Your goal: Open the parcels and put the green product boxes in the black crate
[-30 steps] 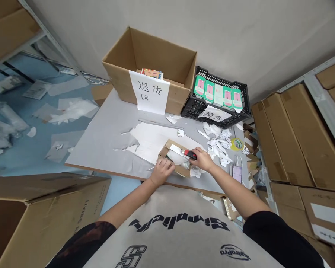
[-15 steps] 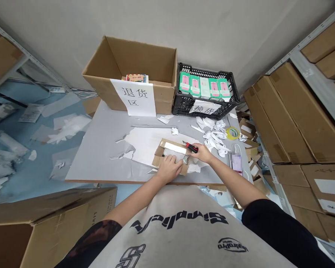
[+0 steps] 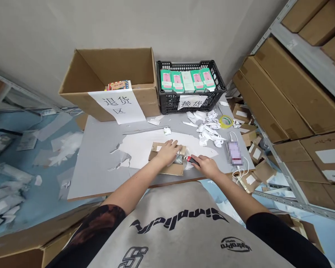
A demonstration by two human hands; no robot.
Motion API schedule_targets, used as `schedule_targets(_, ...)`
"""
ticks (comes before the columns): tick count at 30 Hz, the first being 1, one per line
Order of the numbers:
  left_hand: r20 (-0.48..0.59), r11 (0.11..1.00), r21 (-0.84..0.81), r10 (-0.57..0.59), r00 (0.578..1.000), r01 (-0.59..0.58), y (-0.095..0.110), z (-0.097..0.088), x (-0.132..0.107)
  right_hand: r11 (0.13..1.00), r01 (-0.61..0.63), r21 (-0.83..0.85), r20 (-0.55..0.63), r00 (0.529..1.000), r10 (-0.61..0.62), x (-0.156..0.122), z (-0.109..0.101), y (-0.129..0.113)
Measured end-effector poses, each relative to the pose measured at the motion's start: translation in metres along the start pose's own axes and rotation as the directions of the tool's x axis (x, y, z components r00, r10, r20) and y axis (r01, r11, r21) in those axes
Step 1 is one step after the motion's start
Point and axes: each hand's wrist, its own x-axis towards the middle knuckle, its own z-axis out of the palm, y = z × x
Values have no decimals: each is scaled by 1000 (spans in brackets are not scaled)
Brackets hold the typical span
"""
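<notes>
A small, partly opened cardboard box lies on a torn white sheet on the table. My left hand lies across the box, its fingers bent over the far side and holding it down. Something grey and shiny, perhaps plastic wrapping, shows at the box's right end. My right hand is closed around a red and black utility knife. The knife's tip is at the right end of the box; whether it touches the box cannot be made out.
At the back stand a large labelled cardboard box and a black crate with green and pink boxes. Crumpled paper, a yellow tape roll and a cabled phone lie right. Shelved cartons stand beyond.
My left hand has moved to the far side of the small box, and the box's near flap now shows. The knife in my right hand has come down towards the box's right end. The view has shifted.
</notes>
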Motion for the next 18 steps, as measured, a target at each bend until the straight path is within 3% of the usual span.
schedule_targets(3, 82, 999, 15, 31, 996, -32, -1, 13, 8, 1000, -19, -21, 2, 1000, 19, -1, -5, -5)
schedule_targets(7, 76, 996, 21, 86, 993, -88, -7, 23, 7, 999, -33, -40, 1, 999, 33, -5, -10, -10)
schedule_targets(18, 131, 995, 55, 72, 989, -80, -5, 18, -4, 993, -98, -69, -14, 995, 97, -3, -6, -22)
